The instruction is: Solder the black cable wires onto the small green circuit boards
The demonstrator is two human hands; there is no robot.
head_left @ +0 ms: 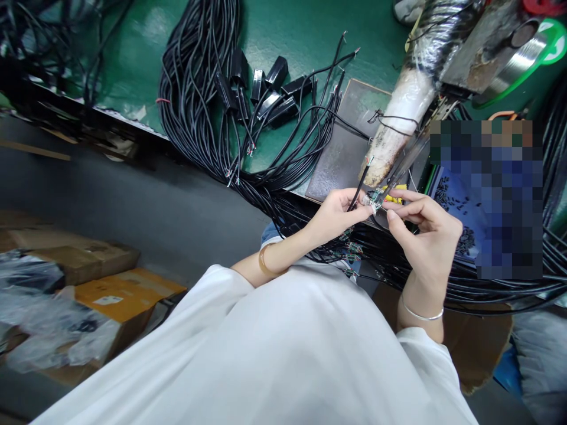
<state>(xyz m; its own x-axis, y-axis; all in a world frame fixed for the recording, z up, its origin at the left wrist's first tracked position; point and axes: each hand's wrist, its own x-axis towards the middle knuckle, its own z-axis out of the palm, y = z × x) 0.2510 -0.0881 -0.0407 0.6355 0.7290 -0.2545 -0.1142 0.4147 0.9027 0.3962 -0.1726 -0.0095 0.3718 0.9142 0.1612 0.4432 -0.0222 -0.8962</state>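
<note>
Near the bench's front edge, my left hand (334,215) pinches a small green circuit board (375,199) at its left end. A black cable (359,186) rises out of the same fingers, its stripped coloured wire ends pointing up. From the right, my right hand (427,230) is closed at the fingertips beside the board, on something thin that looks like a wire. The metal rod of a soldering iron (401,165) slants down to the board from above. Beside it is a thick, stained, plastic-wrapped tube (390,139), its lower end just above the board.
A large bundle of black cables (195,88) lies on the green bench (142,53), with several black plastic housings (277,72). A solder spool (518,65) sits at upper right. Small black parts lie in a blue tray (456,198), partly blurred out. Cardboard boxes (128,289) stand at lower left.
</note>
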